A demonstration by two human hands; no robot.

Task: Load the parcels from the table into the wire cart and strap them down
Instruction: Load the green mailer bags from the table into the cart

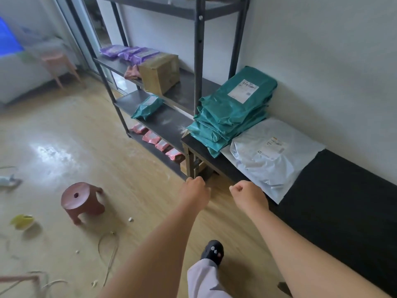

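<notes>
A stack of teal mailer parcels (pixel 234 110) with a white label lies on the left end of a low black table (pixel 343 190) along the wall. Beside it, to the right, lies a large white mailer parcel (pixel 268 158), its corner hanging over the table's front edge. My left hand (pixel 194 190) is a closed fist over the floor, just in front of the table's leg. My right hand (pixel 247 195) is also a closed fist, near the table's front edge below the white parcel. Neither hand holds anything. No wire cart is in view.
A dark metal shelf rack (pixel 163 123) stands left of the table with a cardboard box (pixel 160 73), purple, pink and teal packets. A brown plastic stool (pixel 82 201) stands on the wooden floor. Cord and scraps litter the floor at lower left. My shoe (pixel 212 251) is below.
</notes>
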